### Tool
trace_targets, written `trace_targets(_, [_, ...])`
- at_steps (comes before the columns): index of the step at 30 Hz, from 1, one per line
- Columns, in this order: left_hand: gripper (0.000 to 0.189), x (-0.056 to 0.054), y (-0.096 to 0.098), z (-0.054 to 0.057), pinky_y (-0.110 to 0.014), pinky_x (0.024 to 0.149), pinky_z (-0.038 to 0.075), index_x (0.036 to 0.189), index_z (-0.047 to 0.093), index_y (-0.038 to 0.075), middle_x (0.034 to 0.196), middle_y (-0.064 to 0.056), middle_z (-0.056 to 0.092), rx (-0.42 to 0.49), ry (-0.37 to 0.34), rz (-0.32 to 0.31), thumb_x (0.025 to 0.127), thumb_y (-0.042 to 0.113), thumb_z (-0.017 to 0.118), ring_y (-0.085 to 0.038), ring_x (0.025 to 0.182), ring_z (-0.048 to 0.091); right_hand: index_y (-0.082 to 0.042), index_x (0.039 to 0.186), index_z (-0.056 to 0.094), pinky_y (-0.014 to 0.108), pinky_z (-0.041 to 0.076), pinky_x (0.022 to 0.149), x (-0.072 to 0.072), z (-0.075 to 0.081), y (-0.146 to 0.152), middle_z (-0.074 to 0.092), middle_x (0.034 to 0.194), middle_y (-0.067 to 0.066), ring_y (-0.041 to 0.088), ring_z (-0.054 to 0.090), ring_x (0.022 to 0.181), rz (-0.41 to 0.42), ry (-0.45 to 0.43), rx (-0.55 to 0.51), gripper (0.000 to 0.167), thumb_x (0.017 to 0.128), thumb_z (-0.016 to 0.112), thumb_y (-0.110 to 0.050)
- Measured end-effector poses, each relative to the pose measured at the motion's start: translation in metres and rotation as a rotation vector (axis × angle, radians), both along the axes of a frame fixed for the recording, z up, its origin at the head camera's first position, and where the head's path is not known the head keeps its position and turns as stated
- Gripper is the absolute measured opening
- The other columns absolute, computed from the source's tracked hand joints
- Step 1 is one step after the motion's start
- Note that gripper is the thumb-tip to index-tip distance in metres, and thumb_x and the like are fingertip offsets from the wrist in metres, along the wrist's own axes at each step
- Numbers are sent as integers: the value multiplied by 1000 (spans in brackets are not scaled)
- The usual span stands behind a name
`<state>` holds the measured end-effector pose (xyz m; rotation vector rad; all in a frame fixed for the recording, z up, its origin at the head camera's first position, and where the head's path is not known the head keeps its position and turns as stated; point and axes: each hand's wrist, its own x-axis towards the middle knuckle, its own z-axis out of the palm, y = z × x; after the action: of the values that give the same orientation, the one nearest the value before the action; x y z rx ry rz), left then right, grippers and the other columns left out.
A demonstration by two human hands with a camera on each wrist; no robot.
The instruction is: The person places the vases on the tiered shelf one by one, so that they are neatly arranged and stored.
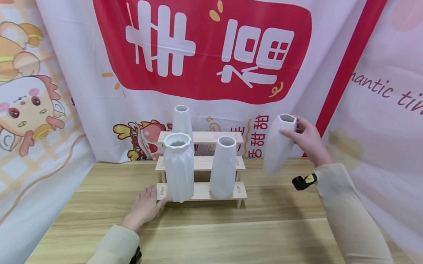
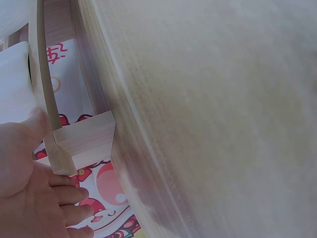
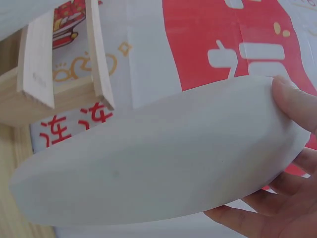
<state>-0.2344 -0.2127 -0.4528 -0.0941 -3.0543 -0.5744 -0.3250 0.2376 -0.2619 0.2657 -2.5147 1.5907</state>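
My right hand (image 1: 306, 138) holds a white faceted vase (image 1: 279, 143) near its top, tilted and above the table to the right of a wooden tiered stand (image 1: 204, 191). In the right wrist view the thumb (image 3: 292, 101) lies on one side of the vase and the fingers on the other. At the stand's lower left corner rests my left hand (image 1: 143, 207), fingers fairly straight beside the board's end, thumb at its front edge. The lowest tier bears a ruffle-rimmed white vase (image 1: 179, 168) and a smooth-rimmed one (image 1: 224, 167). Farther back rises a slim white vase (image 1: 183, 120), partly hidden.
The stand is on a wood-grain table (image 1: 226, 239). Behind hangs a white cloth with a red panel (image 1: 210, 46) and large characters. Printed cloths also hang at the left (image 1: 14, 106) and right (image 1: 393, 120).
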Motion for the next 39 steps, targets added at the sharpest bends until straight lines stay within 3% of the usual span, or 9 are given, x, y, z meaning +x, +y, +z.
trace_targets(23, [74,-2,0,-1,-58,105,10,137,14,-19,139,-38,19,-5,9,-5,97,37,43,-51,128,16,-14,134,43,49,45,87,-13,12,-48,50,124,8,28,51,104,101,131,23,68,78,71,-40])
trace_targets(39, [74,-5,-1,-5,-58,105,12,136,15,-20,139,-39,20,-7,20,-5,97,35,44,-52,128,16,-20,132,45,45,47,83,-13,18,-73,52,121,2,24,52,101,128,120,-5,69,74,73,-45])
